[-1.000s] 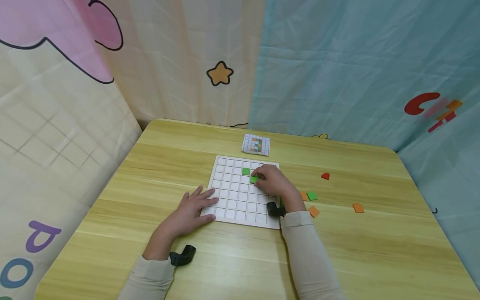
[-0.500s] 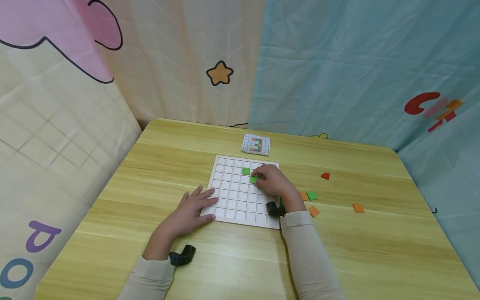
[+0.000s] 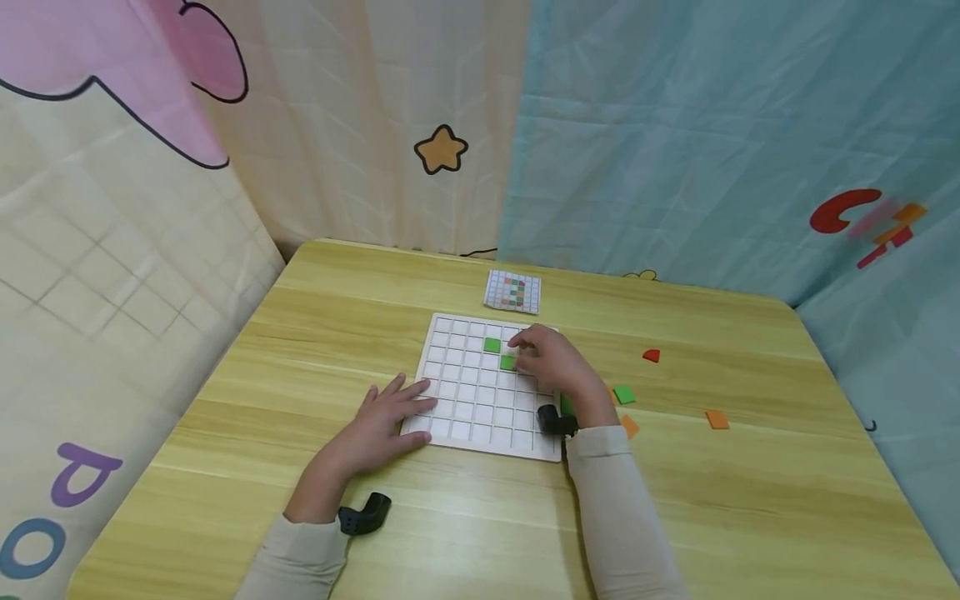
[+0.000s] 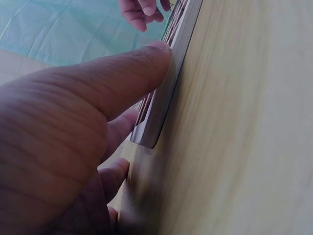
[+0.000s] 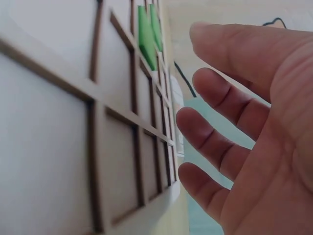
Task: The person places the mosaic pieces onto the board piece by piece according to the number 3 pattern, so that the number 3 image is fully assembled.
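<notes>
A white gridded board (image 3: 465, 408) lies on the table. Two green square tiles sit in its cells, one (image 3: 492, 345) farther back and one (image 3: 507, 362) diagonally nearer to the right. My right hand (image 3: 553, 362) hovers by the nearer tile; in the right wrist view its fingers (image 5: 210, 132) are loosely bent, apart from the board and holding nothing. My left hand (image 3: 384, 425) lies spread at the board's left edge. In the left wrist view its thumb (image 4: 132, 73) rests on the board's wooden rim (image 4: 168, 83).
Behind the board lies a card (image 3: 513, 292) printed with a coloured grid pattern. Right of the board are a red quarter-round piece (image 3: 652, 356), a green tile (image 3: 624, 394), orange tiles (image 3: 717, 419) and a green piece (image 3: 567, 404) partly behind the right wrist. Curtains stand behind the table.
My right hand has let go of the nearer green tile and drawn slightly up and right, its fingers parting. The tile stays in its cell. My left hand has not moved.
</notes>
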A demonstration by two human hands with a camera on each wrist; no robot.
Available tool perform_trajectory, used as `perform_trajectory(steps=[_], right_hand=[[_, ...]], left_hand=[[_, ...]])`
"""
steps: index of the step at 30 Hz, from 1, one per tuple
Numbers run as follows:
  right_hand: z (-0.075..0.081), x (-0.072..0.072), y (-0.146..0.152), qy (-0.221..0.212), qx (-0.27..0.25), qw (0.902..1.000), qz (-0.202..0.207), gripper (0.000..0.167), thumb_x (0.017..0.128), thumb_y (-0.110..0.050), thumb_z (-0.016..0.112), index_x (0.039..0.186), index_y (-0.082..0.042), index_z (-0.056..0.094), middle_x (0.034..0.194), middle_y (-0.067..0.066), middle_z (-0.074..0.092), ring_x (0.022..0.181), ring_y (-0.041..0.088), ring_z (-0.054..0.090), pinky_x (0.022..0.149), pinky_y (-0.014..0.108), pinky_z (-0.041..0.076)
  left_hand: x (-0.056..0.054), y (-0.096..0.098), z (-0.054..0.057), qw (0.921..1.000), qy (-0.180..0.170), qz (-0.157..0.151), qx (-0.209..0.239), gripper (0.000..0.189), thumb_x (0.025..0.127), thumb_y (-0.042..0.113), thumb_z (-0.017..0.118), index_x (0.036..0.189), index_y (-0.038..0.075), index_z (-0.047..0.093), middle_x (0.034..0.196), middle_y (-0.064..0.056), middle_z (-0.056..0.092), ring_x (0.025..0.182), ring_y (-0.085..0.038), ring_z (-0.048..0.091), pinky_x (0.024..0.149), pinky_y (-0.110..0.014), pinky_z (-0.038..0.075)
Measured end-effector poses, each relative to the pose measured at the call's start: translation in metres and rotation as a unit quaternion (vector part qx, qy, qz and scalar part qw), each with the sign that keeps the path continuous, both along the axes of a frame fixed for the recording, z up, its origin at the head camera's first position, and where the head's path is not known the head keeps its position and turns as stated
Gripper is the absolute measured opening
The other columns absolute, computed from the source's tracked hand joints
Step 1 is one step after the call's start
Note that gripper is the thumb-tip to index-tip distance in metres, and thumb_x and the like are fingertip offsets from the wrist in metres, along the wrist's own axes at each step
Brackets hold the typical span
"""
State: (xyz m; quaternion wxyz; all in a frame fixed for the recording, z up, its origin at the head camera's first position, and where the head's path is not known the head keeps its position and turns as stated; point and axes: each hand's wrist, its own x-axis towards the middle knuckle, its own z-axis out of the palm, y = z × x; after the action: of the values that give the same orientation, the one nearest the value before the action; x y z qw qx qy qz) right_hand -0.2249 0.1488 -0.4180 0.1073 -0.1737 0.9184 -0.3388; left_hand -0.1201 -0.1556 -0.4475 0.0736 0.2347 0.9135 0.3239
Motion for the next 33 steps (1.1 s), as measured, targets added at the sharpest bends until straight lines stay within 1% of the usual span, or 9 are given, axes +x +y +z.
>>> perform_trajectory(steps=[3,6,8,14,18,24,29,33], right_hand=[[0.006,0.002,0.003,-0.014,-0.011,0.9997,-0.014,0.024,0.096,-0.010,0.063,0.120,-0.006,0.067,0.124,0.010,0.060,0.113,0.029,0.054,0.098,0.048,0.045],[0.008,0.004,0.009,-0.017,-0.008,0.9995,-0.028,0.025,0.096,-0.011,0.063,0.121,-0.006,0.067,0.124,0.010,0.060,0.116,0.030,0.054,0.100,0.049,0.044],[0.009,0.006,0.014,-0.015,0.000,0.9993,-0.033,0.025,0.097,-0.013,0.064,0.121,-0.007,0.067,0.124,0.009,0.060,0.117,0.030,0.055,0.101,0.049,0.044],[0.012,0.011,0.033,-0.026,-0.002,0.9980,-0.058,0.026,0.096,-0.014,0.065,0.121,-0.007,0.066,0.127,0.009,0.059,0.119,0.032,0.053,0.102,0.051,0.043],[0.012,0.016,0.049,-0.018,0.002,0.9979,-0.062,0.026,0.097,-0.014,0.064,0.122,-0.006,0.066,0.129,0.011,0.058,0.121,0.034,0.052,0.103,0.053,0.041],[0.012,0.020,0.072,-0.012,0.005,0.9969,-0.077,0.028,0.097,-0.015,0.064,0.124,-0.006,0.064,0.129,0.012,0.058,0.122,0.035,0.050,0.104,0.053,0.041],[0.010,0.024,0.089,-0.006,0.008,0.9968,-0.080,0.030,0.098,-0.017,0.063,0.125,-0.005,0.063,0.128,0.014,0.058,0.122,0.036,0.050,0.103,0.054,0.041],[0.007,0.030,0.101,-0.007,0.011,0.9961,-0.087,0.031,0.098,-0.017,0.063,0.126,-0.004,0.063,0.130,0.016,0.057,0.121,0.037,0.050,0.103,0.055,0.041]], left_hand=[[0.000,-0.001,0.000,1.0000,0.000,0.000,-0.001,0.052,0.091,0.026,0.073,0.138,0.010,0.060,0.155,-0.008,0.040,0.148,-0.041,0.015,0.112,-0.068,0.003],[0.000,0.000,-0.001,1.0000,0.000,-0.001,0.000,0.052,0.091,0.026,0.073,0.139,0.010,0.060,0.155,-0.008,0.040,0.148,-0.041,0.015,0.112,-0.068,0.003],[-0.001,0.000,-0.001,1.0000,0.000,0.000,0.001,0.052,0.091,0.026,0.073,0.139,0.010,0.060,0.156,-0.008,0.040,0.149,-0.040,0.015,0.113,-0.067,0.003],[0.000,0.000,0.000,1.0000,-0.001,0.001,-0.002,0.052,0.091,0.025,0.073,0.139,0.010,0.060,0.156,-0.008,0.040,0.148,-0.040,0.015,0.113,-0.067,0.003],[0.000,0.000,0.000,1.0000,-0.001,0.002,-0.001,0.052,0.091,0.025,0.073,0.139,0.010,0.060,0.155,-0.008,0.040,0.148,-0.041,0.015,0.112,-0.068,0.003],[-0.001,-0.001,0.001,1.0000,0.001,0.000,0.001,0.052,0.091,0.026,0.073,0.139,0.010,0.059,0.155,-0.008,0.040,0.148,-0.041,0.015,0.112,-0.068,0.003],[0.000,-0.001,0.000,1.0000,0.000,0.002,0.003,0.052,0.091,0.026,0.073,0.139,0.010,0.060,0.155,-0.008,0.040,0.148,-0.041,0.015,0.112,-0.068,0.003],[0.000,-0.001,-0.001,1.0000,0.000,0.001,0.004,0.052,0.091,0.026,0.073,0.139,0.010,0.060,0.155,-0.008,0.040,0.148,-0.041,0.015,0.112,-0.068,0.003]])
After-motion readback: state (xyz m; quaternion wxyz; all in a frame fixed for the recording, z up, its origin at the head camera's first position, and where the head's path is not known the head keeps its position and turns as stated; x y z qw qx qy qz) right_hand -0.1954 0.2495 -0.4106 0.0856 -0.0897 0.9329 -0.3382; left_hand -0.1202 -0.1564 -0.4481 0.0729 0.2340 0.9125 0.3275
